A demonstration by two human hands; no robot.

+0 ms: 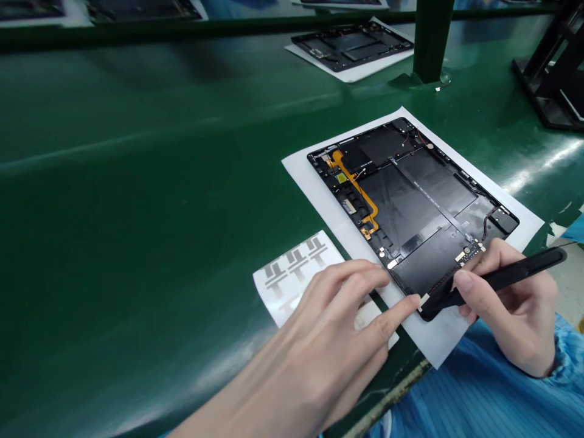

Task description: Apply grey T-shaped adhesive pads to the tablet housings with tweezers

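An opened black tablet chassis [410, 201] with an orange flex cable lies on a white sheet [319, 188] on the green belt. My right hand [511, 304] is closed around black tweezers [497, 278], whose tip rests at the chassis's near corner. My left hand [337, 340] reaches in from the lower left, fingers stretched out, index and thumb touching the near edge of the chassis beside a small pale sticker at the tweezer tip. A white liner of grey T-shaped stickers [296, 271] lies partly under my left hand.
A second open tablet chassis on a white sheet [353, 45] sits farther along the belt. A green post [431, 39] rises behind it, and a black stand [554, 79] is at the far right. Blue sleeve fabric [474, 389] fills the lower right.
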